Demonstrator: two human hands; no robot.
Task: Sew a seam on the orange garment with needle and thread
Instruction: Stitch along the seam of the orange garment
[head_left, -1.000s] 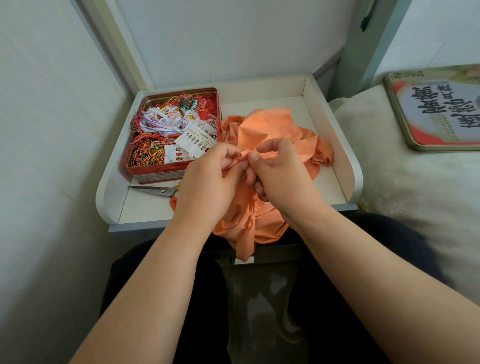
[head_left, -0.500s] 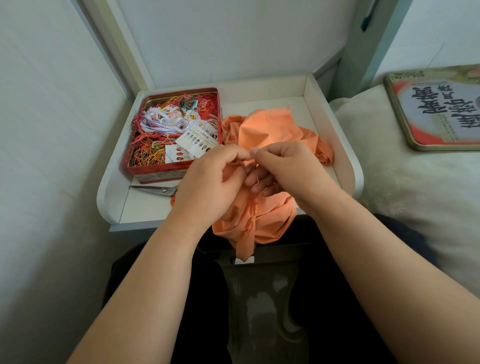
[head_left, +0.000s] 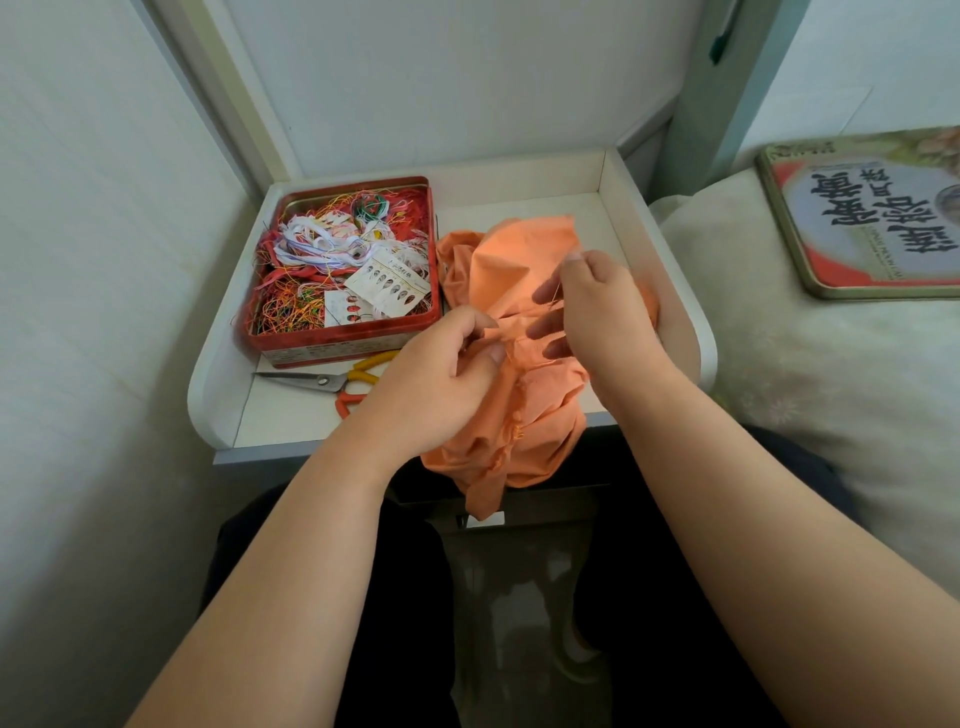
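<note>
Orange garment (head_left: 524, 384) lies bunched on a white desk (head_left: 291, 415), its lower part hanging off the front edge. Left hand (head_left: 441, 384) pinches a fold of it; right hand (head_left: 602, 317), raised w/ thumb & forefinger clenched on a thin needle (head_left: 557, 291). Left of the garment: red tin of threads (head_left: 343, 270), scissors (head_left: 332, 382) in front.

A single wide-angle camera, worn on the person's head, looked forward and steeply down over both forearms to the hands at close range. It faced a white tabletop (head_left: 291, 415) set against the wall, with the person's dark-clothed lap at the lower edge of the frame. A bed (head_left: 831, 389) filled the right side and a pale wall the left. No second view was supplied.
</note>
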